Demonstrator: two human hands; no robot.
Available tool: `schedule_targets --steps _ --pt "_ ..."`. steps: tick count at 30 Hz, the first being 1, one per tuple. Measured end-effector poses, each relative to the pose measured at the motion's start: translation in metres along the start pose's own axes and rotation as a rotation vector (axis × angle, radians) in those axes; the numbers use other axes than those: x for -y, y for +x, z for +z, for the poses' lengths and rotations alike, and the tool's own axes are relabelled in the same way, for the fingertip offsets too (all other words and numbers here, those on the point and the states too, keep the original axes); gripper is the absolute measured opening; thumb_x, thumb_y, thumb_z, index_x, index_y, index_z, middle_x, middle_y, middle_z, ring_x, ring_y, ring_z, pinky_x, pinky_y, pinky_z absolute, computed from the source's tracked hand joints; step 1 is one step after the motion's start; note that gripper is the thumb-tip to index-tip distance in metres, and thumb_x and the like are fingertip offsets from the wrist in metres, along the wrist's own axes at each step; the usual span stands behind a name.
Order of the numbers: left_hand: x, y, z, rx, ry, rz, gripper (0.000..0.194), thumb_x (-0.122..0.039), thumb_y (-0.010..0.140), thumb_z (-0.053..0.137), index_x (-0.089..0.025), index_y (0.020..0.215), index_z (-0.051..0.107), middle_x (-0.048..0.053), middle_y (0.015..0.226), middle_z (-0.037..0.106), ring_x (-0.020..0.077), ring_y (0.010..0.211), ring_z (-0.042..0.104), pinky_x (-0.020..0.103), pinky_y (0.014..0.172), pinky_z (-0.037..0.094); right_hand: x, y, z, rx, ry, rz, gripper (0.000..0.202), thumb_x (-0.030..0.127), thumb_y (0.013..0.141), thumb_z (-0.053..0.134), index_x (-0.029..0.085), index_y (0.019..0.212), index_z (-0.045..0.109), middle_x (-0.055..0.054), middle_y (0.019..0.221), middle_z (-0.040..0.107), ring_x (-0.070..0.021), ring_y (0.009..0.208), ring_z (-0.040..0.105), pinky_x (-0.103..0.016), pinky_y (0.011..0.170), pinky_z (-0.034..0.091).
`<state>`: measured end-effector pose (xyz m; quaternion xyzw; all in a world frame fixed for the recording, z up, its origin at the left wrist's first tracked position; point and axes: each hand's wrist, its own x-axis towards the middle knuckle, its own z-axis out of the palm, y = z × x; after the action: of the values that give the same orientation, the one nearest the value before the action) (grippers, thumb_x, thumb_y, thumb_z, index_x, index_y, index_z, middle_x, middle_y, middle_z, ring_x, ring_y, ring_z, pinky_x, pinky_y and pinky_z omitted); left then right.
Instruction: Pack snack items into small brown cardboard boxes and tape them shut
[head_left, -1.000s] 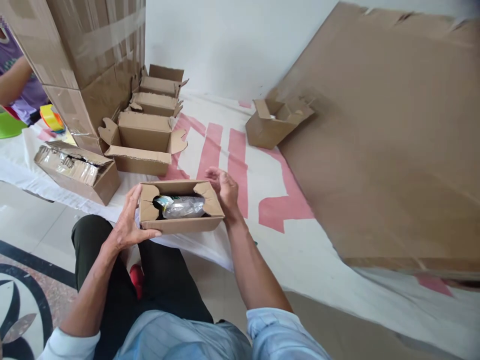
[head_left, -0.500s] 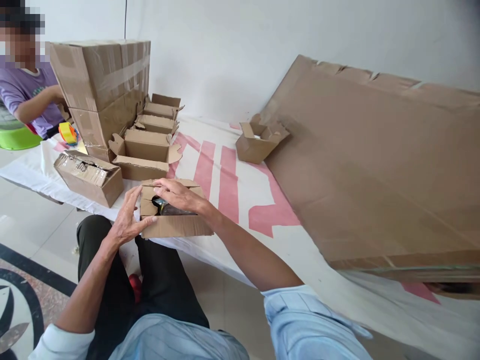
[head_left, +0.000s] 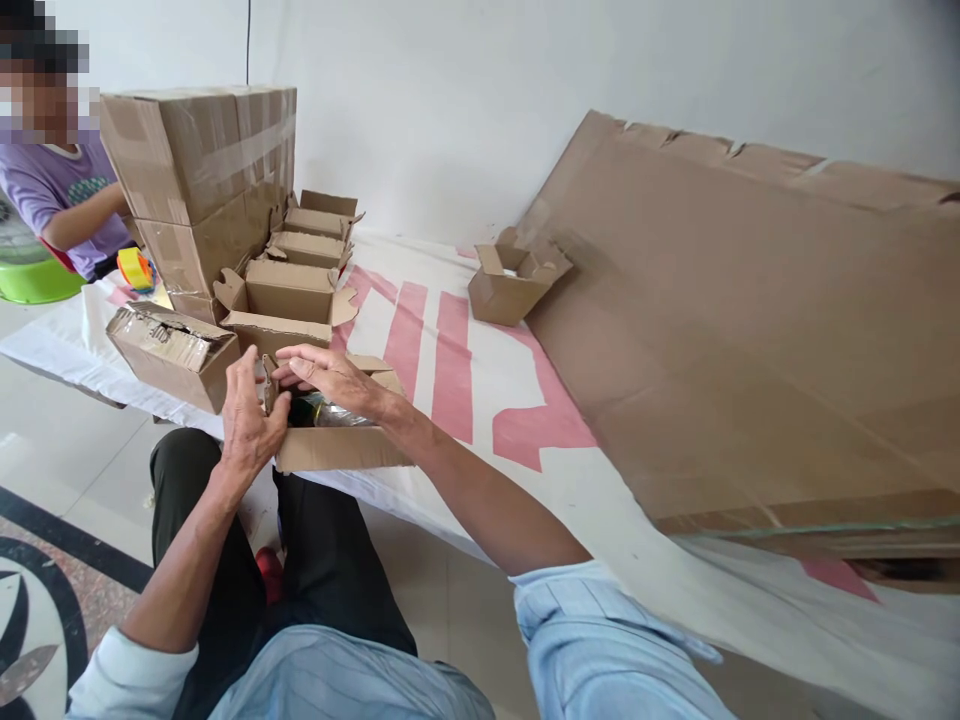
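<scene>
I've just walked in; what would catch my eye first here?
Probably the large cardboard piece slanting across the right of the view. Next comes the stack of taped boxes at the left. Then the left hand and right hand, at one end of a small open box with something shiny inside, near the table's front edge.

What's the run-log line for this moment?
left grip: beside raised end flap | right grip: above open box, near flap | plastic-wrapped item: inside box
</scene>
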<state>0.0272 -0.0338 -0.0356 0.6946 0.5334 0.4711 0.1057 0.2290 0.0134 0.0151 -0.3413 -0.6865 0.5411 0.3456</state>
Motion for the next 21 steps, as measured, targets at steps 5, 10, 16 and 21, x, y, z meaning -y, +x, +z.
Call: schedule_targets --steps 5,10,16,21 --pt "-0.001 0.001 -0.019 0.026 0.198 0.16 0.036 -0.024 0.104 0.062 -0.023 0.137 0.078 0.016 0.154 0.071 0.0394 0.155 0.058 0.064 0.134 0.047 -0.006 -0.028 -0.025 -0.16 -0.448 -0.122 0.03 0.036 0.113 0.061 0.022 0.125 0.085 -0.01 0.124 0.086 -0.0274 0.116 0.079 -0.046 0.111 0.061" --pt "-0.005 -0.004 -0.019 0.227 0.292 0.101 0.034 -0.04 0.106 0.067 -0.023 0.13 0.082 0.015 0.143 0.078 0.0409 0.139 0.07 0.061 0.121 0.059 -0.023 -0.072 -0.055 -0.2 -0.843 -0.077 0.022 0.029 0.109 0.065 0.024 0.116 0.085 -0.011 0.122 0.085 -0.031 0.119 0.076 -0.048 0.11 0.06" --pt "-0.003 0.002 -0.009 0.301 0.319 0.011 0.046 -0.028 0.1 0.059 -0.019 0.138 0.084 0.016 0.14 0.074 0.0354 0.121 0.078 0.051 0.113 0.065 -0.037 -0.097 -0.072 -0.308 -1.085 0.031 0.045 0.035 0.098 0.082 0.026 0.141 0.08 -0.016 0.145 0.076 -0.0404 0.138 0.066 -0.057 0.119 0.056" --pt "-0.002 0.009 -0.006 0.341 0.368 0.008 0.047 -0.019 0.096 0.057 -0.021 0.134 0.086 0.016 0.137 0.073 0.0329 0.114 0.078 0.05 0.111 0.065 -0.037 -0.09 -0.063 -0.323 -1.004 0.111 0.086 0.043 0.089 0.091 0.027 0.167 0.06 -0.016 0.162 0.067 -0.0407 0.149 0.063 -0.055 0.117 0.06"
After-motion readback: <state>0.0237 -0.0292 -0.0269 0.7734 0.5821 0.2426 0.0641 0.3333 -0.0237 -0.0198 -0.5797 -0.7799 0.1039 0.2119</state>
